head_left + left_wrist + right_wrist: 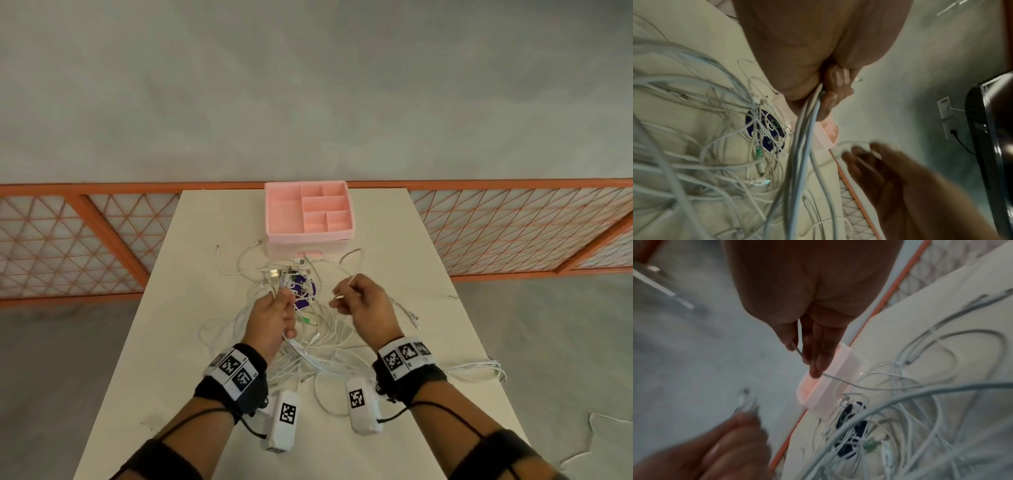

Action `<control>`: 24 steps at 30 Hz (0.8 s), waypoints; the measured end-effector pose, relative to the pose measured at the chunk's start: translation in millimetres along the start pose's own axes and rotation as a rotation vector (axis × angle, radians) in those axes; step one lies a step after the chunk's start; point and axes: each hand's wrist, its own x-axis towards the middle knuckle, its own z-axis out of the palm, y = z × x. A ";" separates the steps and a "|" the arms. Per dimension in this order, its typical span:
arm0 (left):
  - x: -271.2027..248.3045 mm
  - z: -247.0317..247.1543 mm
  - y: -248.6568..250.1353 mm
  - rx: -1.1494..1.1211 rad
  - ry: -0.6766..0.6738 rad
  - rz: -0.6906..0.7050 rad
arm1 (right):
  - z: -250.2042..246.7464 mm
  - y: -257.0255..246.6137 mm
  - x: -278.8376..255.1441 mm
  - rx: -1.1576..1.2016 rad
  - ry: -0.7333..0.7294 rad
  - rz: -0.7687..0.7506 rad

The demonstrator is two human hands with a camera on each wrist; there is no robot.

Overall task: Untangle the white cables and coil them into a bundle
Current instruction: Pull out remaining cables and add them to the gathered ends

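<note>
A tangle of white cables (318, 339) sprawls over the middle of the white table (191, 342), also seen as white cables (701, 146) in the left wrist view and white cables (920, 410) in the right wrist view. My left hand (274, 308) is raised above the pile and grips a bunch of cable ends (809, 113), with plugs sticking up past the fingers (835, 91). My right hand (359, 301) pinches one thin white cable (838, 379) between thumb and fingers (816, 363); it trails down into the pile.
A pink compartment organizer box (308, 219) stands at the table's far middle, just beyond the cables. Round dark purple discs (303, 291) lie under the tangle, and a green connector (305, 321) beside them. Cables hang over the right table edge (479, 370). An orange mesh fence (513, 226) runs behind.
</note>
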 end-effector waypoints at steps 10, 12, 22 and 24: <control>11.2 -24.9 9.4 -0.204 0.162 0.028 | -122.6 62.0 -3.3 0.108 0.658 0.222; 11.8 -24.1 11.4 -0.215 0.153 0.037 | -140.9 81.1 -12.8 0.119 0.733 0.391; 14.7 -23.5 6.5 -0.204 0.139 0.028 | -160.0 93.2 -32.6 -0.430 1.144 0.534; 14.2 -23.6 5.8 -0.205 0.138 0.019 | -146.3 70.8 -26.1 -0.635 0.934 0.337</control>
